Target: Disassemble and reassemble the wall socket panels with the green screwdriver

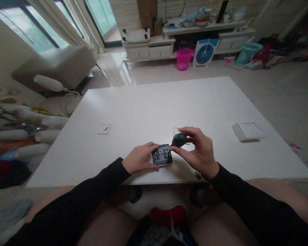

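On the white table lies a wall socket [162, 155] with its dark inner side facing up, its metal and plastic parts showing. My left hand [143, 157] grips its left edge, thumb at the near corner and fingers at the far one. A green and black screwdriver [179, 139] stands tilted over the socket's right side, held between the thumb and fingers of my right hand [199, 148]. Its tip is close to the socket's right edge; whether it touches a screw I cannot tell. Behind the screwdriver, a pale square piece [176, 130] is partly hidden by my right hand.
A flat white socket plate [104, 128] lies on the table [133, 109] at left. A white socket on a deep box [246, 131] sits at right. Small brass-coloured parts [198, 175] lie by the near edge, under my right wrist. A pink basket [184, 58] stands beyond the table.
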